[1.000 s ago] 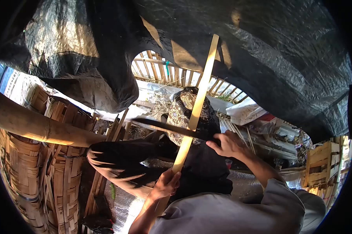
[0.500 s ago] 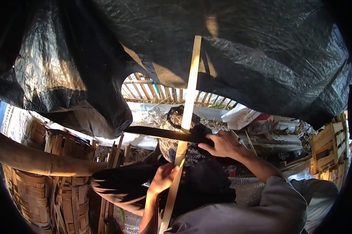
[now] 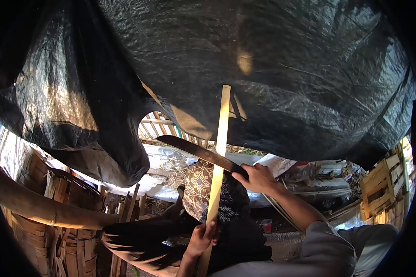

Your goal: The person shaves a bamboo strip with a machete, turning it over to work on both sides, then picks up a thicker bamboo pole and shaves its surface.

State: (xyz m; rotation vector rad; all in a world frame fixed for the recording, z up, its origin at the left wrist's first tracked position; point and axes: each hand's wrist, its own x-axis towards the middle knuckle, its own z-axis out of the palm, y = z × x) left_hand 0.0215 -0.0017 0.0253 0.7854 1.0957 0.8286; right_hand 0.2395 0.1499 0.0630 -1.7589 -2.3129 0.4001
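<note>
My left hand [image 3: 202,239] is closed around the lower part of a long, pale bamboo strip [image 3: 222,122] that rises upright before me. My right hand [image 3: 259,179] grips a long, dark-bladed machete [image 3: 189,147], its handle mostly hidden in the fingers. The blade crosses the strip above my left hand, slanting up to the left to its rounded tip. Behind the strip, a brown and black patterned cloth [image 3: 201,191] covers a rounded shape over my lap.
A black plastic sheet [image 3: 286,83] hangs low ahead. At the left, a thick bamboo pole [image 3: 56,207] passes in front of woven bamboo baskets [image 3: 26,247]. A slatted wooden crate [image 3: 381,187] stands at the right, and a small red cup [image 3: 266,225] sits near my right forearm.
The machete has turned from nearly level to slanting, its tip raised at the left. The strip's top end sits lower in view, and the whole scene has shifted downward. Both hands keep their holds.
</note>
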